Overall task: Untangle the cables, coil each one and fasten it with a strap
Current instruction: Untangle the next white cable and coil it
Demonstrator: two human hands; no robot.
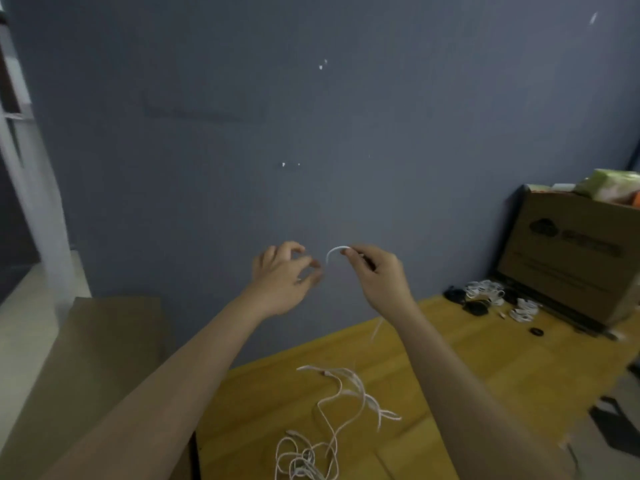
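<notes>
Here right hand (377,275) pinches the end of a white cable (333,252), raised, rest trailing down to the tangle (332,420) on the worktop (485,358) below. Left hand (280,275) loosely curled, empty, just beside. Best draw it out slowly, freeing snags.

Matt wood table (485,358), cardboard box (571,265).

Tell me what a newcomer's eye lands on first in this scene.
First, the two raised hands in front of the grey-blue wall: the right hand pinches the end of a white cable that arcs out of its grip, while the left hand hovers beside it, fingers curled, holding nothing. Below them a loose tangle of white cables sprawls on the yellow wooden table. At the far right, coiled bundles sit by a cardboard box.
</notes>
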